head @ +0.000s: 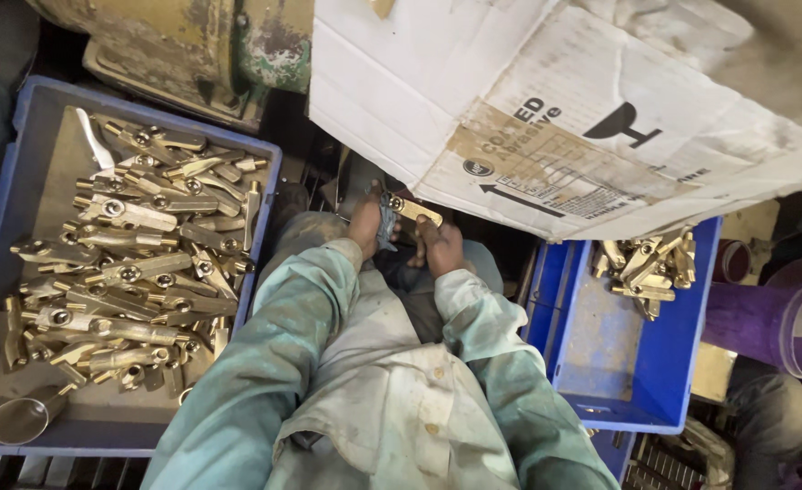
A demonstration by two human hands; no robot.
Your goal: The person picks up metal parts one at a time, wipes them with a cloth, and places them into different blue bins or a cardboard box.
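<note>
A flat brass fitting (412, 210), bar-shaped with a round hole at its near end, sits between the two hands just under the lower edge of a large cardboard sheet (546, 100), above the person's lap. The left hand (365, 222) is closed around the fitting's holed end together with a bluish-grey rag (386, 229) bunched against it. The right hand (441, 245) is curled under the other end; its fingers are turned away from the camera, so exactly how they grip the brass cannot be told (they do look wrapped rather than spread). Both forearms are in dusty pale-green sleeves (278, 354) that meet over a stained light shirt.

To the person's left lies a blue plastic crate (19, 118) lined with grey card, heaped with many more brass fittings (133, 272) of the same kind, lying every which way. A small metal funnel-shaped cup (21, 419) rests in its near corner.

To the right, a second blue crate (655, 381) holds a much smaller cluster of brass fittings (650, 263) in its far corner, partly under the cardboard. Beyond it stands a translucent purple plastic jug (773, 327) lying on its side. At the top left, a rusty, grimy machine housing (183, 41) sits behind the first crate.
</note>
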